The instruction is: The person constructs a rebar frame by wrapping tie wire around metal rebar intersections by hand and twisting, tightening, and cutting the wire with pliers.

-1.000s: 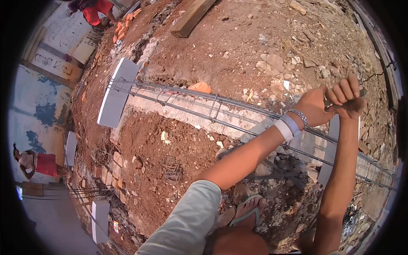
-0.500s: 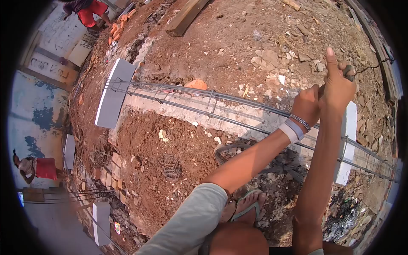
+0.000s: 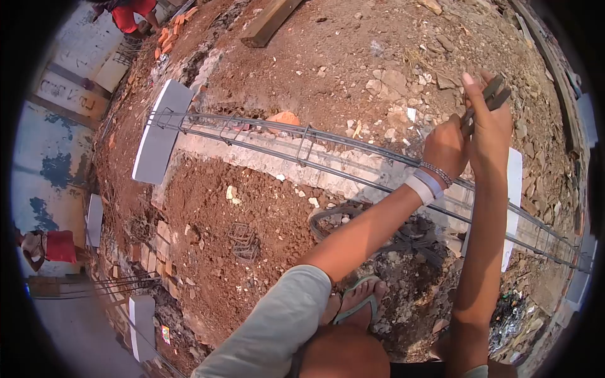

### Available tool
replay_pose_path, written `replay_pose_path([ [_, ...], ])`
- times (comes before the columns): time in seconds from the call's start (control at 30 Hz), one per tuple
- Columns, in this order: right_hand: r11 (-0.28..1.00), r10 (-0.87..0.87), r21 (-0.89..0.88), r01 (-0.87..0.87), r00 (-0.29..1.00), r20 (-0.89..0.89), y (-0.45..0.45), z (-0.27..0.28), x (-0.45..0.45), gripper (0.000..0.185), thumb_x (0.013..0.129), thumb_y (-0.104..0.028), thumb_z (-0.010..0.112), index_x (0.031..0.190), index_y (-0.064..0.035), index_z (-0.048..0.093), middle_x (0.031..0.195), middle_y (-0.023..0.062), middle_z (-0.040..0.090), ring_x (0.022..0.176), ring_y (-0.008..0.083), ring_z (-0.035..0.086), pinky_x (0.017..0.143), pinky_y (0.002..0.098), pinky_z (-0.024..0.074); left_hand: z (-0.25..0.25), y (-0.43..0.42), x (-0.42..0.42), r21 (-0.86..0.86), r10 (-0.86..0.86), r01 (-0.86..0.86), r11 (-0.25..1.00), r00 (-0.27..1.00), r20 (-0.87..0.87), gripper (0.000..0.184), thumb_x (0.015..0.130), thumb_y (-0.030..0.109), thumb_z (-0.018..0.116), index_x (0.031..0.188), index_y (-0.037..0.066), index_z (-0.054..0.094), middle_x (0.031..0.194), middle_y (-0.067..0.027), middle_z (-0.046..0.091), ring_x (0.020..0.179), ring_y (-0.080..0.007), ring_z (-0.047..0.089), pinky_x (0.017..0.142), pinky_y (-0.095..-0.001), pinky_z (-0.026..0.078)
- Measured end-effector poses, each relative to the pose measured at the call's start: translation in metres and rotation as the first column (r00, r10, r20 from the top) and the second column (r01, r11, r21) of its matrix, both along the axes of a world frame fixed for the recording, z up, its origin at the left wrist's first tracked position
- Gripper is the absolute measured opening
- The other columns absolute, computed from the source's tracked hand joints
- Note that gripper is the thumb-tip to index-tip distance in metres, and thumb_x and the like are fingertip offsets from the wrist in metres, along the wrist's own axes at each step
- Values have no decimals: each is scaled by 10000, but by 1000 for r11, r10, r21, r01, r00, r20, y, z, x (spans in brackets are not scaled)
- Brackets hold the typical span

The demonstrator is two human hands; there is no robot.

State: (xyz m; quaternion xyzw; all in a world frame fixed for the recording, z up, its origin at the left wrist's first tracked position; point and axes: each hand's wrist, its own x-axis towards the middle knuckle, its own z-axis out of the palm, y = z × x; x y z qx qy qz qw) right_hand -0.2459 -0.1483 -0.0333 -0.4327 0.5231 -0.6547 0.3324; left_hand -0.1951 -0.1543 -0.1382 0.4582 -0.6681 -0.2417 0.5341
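Note:
Above the long rebar cage (image 3: 302, 161), my left hand (image 3: 446, 148) is closed in a fist, wearing a bracelet and a pale band at the wrist. What its fingers hold is hidden. Touching it, my right hand (image 3: 493, 135) is wrapped round a dark two-bar tool (image 3: 490, 99) that looks like pincers, its thumb pointing up. The bars stick out past the fingers. The cage runs over a pale concrete strip, through a white-edged grey board (image 3: 165, 131) on the left and another white board (image 3: 512, 211) behind my right forearm.
A wooden beam (image 3: 271, 24) lies at the top. Bent wire stirrups (image 3: 244, 242) and a coil of wire (image 3: 328, 217) rest on the soil. One person (image 3: 133, 14) is by orange bricks (image 3: 169, 38) at the upper left; another person (image 3: 53, 247) is at the far left.
My right hand has turned from palm-up fingers to a thumb-up hold, and more of the dark tool now shows. My left fist has shifted slightly. The view has moved a little.

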Motion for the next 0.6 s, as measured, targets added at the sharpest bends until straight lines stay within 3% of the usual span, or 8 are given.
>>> replay_pose_path([
  [0.03, 956, -292, -29, 294, 955, 42, -5, -9, 8, 578, 824, -337, 863, 1210, 12, 611, 912, 17, 607, 781, 106, 532, 722, 240, 410, -3, 8, -2, -99, 1, 6, 995, 998, 70, 307, 893, 231, 679, 924, -5, 485, 722, -236, 608, 703, -466, 626, 634, -538, 499],
  [0.17, 962, 271, -67, -263, 939, 211, -13, -17, -31, 425, 851, -308, 846, 1135, -42, 675, 793, 0, 602, 730, 138, 545, 703, 319, 439, 10, 22, 11, -36, -48, 47, 998, 999, -12, 364, 894, 280, 696, 1000, -7, 501, 739, -213, 638, 733, -450, 658, 628, -510, 519],
  [0.27, 285, 947, -431, -856, 183, 263, -37, -50, -90, 338, 865, -273, 828, 1133, -108, 703, 827, 10, 642, 746, 178, 581, 710, 376, 459, 21, 23, 30, 58, -246, 252, 966, 964, -98, 395, 914, 287, 690, 1077, -20, 503, 800, -228, 660, 785, -449, 677, 642, -498, 524],
  [0.3, 274, 955, -437, -857, 191, 225, -41, -51, -92, 331, 871, -265, 812, 1165, -154, 706, 874, 7, 676, 788, 191, 618, 744, 397, 486, 24, 22, 34, 109, -266, 279, 954, 956, -121, 393, 924, 278, 685, 1098, -22, 500, 822, -236, 665, 802, -455, 679, 655, -495, 526],
  [0.37, 702, 712, -231, -674, 676, 192, -18, -27, -60, 332, 889, -298, 792, 1172, -146, 707, 886, -7, 684, 839, 189, 644, 805, 390, 517, 21, 19, 28, 155, -245, 257, 954, 965, -94, 349, 922, 150, 666, 1168, -28, 494, 901, -256, 649, 870, -469, 661, 716, -495, 517],
  [0.43, 936, 348, -90, -342, 936, 60, -4, -4, -29, 373, 901, -324, 783, 1179, -96, 684, 897, 8, 659, 823, 180, 633, 807, 384, 532, 6, 14, 21, -9, -162, 162, 987, 987, 12, 376, 903, 87, 651, 1214, -38, 480, 932, -263, 616, 908, -477, 636, 740, -492, 505],
  [0.5, 992, -27, -126, 26, 1000, -8, 2, -2, -16, 480, 914, -359, 779, 1192, 2, 630, 919, 49, 609, 795, 163, 597, 793, 371, 541, 2, 14, 15, -124, -127, 140, 982, 986, 107, 453, 863, 35, 643, 1267, -57, 461, 986, -246, 557, 939, -454, 596, 761, -500, 485],
  [0.6, 959, 234, -226, -172, 929, 288, 0, -7, -29, 498, 900, -365, 795, 1216, -17, 630, 900, 34, 584, 786, 155, 596, 770, 358, 547, 4, 28, 18, -325, -15, 69, 943, 986, 164, 469, 884, 94, 669, 1265, -75, 454, 988, -206, 557, 906, -411, 597, 773, -503, 495],
])
